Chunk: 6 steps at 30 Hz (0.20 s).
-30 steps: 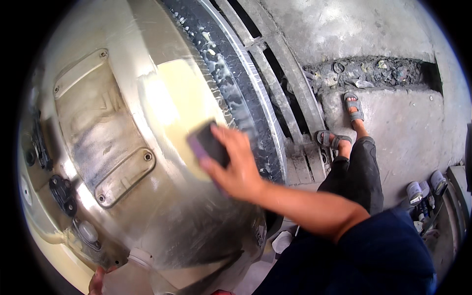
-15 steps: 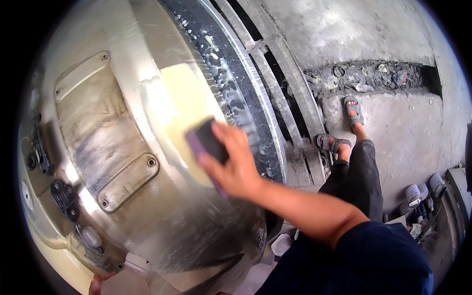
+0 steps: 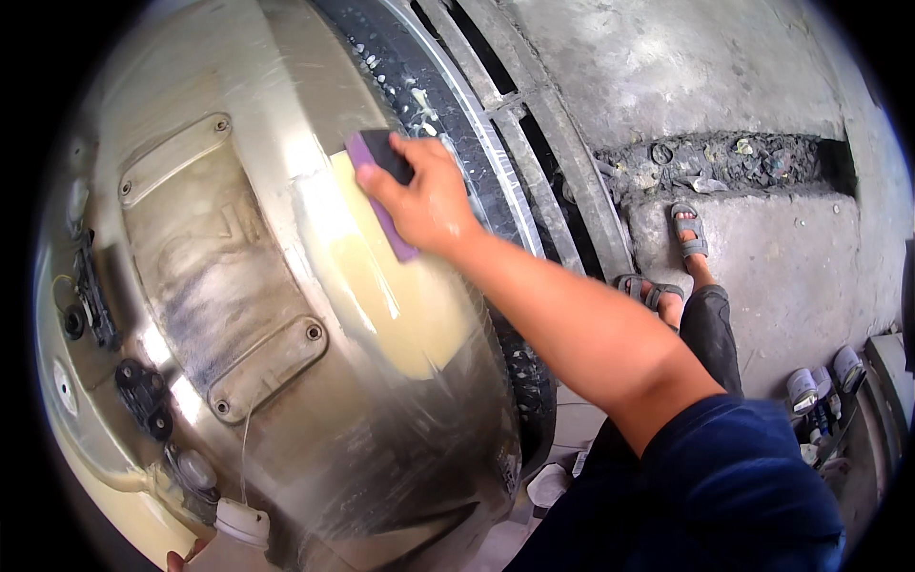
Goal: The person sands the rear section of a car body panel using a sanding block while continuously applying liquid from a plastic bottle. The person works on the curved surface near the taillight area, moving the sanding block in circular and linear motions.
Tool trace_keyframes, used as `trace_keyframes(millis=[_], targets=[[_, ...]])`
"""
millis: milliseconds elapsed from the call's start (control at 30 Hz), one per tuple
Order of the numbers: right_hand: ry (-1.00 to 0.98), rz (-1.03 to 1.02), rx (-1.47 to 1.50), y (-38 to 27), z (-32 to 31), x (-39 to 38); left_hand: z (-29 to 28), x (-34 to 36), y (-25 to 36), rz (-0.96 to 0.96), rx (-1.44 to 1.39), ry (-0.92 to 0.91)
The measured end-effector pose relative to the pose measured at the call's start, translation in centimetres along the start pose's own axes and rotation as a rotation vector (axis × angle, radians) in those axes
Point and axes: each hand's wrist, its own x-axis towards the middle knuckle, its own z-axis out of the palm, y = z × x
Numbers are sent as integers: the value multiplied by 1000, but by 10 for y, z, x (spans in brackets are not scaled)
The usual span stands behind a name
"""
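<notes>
My right hand (image 3: 427,202) is closed around a black and purple sanding block (image 3: 389,155), pressed against a pale yellow filler patch (image 3: 410,329) on a curved metal vehicle panel (image 3: 381,448). The patch looks wet and shiny. At the lower left edge, only the fingertips of my left hand (image 3: 187,555) show, against a translucent bottle with a white cap (image 3: 243,522). A thin stream of liquid (image 3: 247,448) runs up from the cap across the panel. Most of the bottle and left hand are cut off by the picture's edge.
A recessed plate area (image 3: 205,257) with bolted ends lies left of the patch, near black fittings (image 3: 143,398). Wet dark trim (image 3: 477,191) borders the panel. Beyond are a slotted floor grate (image 3: 562,181), a debris-filled trench (image 3: 724,162), and several cans (image 3: 803,389) at right.
My right hand has slid the sanding block farther up the patch, uncovering its lower part. The bottle has shifted slightly left and down, and a thin liquid stream now shows at its cap.
</notes>
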Motion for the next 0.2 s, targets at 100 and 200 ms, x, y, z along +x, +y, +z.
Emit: trace_keyframes(millis=[100,200], targets=[[-54,-68,-52,-7,-8,-24,8,-22,-16,-328,-256,7],[-105,-217,-63,-26,-26,-70,22,-55,-44,-623,-613,-99]])
